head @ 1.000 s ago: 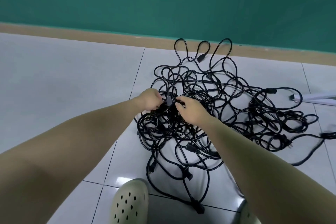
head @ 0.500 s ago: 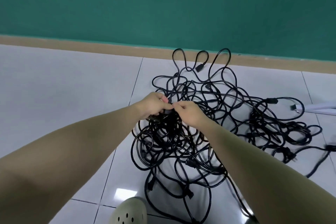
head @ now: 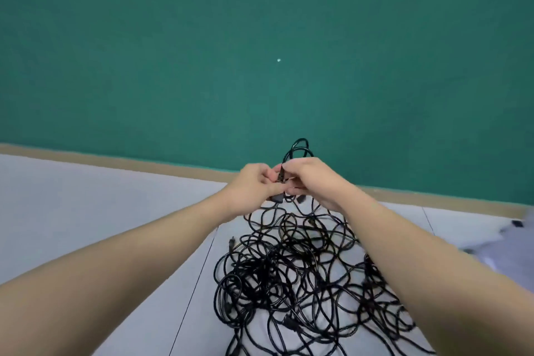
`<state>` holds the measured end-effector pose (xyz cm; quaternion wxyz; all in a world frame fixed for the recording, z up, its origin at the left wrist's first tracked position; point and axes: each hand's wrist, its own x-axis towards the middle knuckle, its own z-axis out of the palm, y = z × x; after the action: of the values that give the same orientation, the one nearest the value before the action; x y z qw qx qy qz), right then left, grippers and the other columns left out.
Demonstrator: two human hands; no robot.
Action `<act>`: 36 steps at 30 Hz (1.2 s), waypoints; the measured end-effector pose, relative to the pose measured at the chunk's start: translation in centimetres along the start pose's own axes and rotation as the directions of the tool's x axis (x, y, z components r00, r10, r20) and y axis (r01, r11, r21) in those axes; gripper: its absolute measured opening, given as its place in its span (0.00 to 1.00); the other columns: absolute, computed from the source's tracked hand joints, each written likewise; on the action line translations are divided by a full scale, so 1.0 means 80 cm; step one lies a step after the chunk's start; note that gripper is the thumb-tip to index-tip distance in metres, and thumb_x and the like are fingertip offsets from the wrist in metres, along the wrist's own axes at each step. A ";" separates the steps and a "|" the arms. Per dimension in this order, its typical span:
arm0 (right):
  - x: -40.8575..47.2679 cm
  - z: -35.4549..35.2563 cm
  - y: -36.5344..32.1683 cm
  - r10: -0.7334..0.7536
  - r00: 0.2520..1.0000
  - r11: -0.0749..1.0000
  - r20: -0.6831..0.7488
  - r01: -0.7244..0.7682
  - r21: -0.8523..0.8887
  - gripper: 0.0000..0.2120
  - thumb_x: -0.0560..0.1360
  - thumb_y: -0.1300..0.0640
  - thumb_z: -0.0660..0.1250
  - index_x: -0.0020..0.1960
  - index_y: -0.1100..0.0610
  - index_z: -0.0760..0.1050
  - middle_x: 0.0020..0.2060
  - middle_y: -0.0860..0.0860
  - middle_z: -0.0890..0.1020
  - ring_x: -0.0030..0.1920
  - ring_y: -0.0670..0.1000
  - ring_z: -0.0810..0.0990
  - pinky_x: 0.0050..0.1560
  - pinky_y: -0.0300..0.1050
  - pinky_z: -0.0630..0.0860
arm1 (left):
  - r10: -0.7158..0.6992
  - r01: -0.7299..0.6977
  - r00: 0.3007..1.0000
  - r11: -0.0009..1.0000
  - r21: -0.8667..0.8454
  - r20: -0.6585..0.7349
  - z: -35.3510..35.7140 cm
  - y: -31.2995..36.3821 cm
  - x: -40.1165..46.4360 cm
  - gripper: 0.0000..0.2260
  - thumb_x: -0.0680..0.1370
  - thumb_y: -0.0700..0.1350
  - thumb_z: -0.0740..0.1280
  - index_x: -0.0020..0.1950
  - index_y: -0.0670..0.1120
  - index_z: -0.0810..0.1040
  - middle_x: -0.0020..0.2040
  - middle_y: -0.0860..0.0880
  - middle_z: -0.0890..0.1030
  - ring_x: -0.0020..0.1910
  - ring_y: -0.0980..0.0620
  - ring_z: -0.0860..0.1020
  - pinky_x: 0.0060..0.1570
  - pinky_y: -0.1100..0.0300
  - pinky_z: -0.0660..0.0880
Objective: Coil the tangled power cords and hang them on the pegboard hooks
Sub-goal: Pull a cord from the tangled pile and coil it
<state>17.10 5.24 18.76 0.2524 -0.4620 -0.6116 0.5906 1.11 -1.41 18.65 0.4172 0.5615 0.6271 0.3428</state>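
A big tangle of black power cords point(head: 291, 274) lies on the white tiled floor below my arms. My left hand point(head: 255, 186) and my right hand point(head: 310, 178) meet above the heap. Both pinch one black cord point(head: 281, 176) between their fingertips, and a plug end point(head: 276, 197) shows under my left fingers. A loop of that cord point(head: 297, 147) stands up behind my hands. Strands run from my hands down into the heap. No pegboard or hooks are in view.
A green wall point(head: 260, 52) with a tan skirting strip point(head: 115, 160) rises straight ahead. White floor tiles point(head: 101, 211) spread to the left. At the right edge lies a blurred pale object with a dark end point(head: 517, 224).
My hands have risen from the heap, lifting a cord with them. The view has tilted upward, so the wall fills more of it and the shoe at the bottom is gone.
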 end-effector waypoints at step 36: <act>-0.237 -0.091 -0.064 -0.242 0.843 0.878 -0.480 0.400 0.261 0.14 0.87 0.52 0.58 0.44 0.55 0.71 0.29 0.47 0.58 0.28 0.47 0.56 0.27 0.39 0.55 | 0.163 -0.180 0.983 0.822 0.541 0.080 -0.036 0.053 -0.110 0.35 0.80 0.67 0.56 0.34 0.35 0.70 0.45 0.44 0.72 0.47 0.49 0.72 0.46 0.57 0.67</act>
<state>30.38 -6.91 29.40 0.5569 -0.4179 -0.4943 0.5205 0.50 -9.45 24.89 0.2169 0.7160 0.6393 0.1777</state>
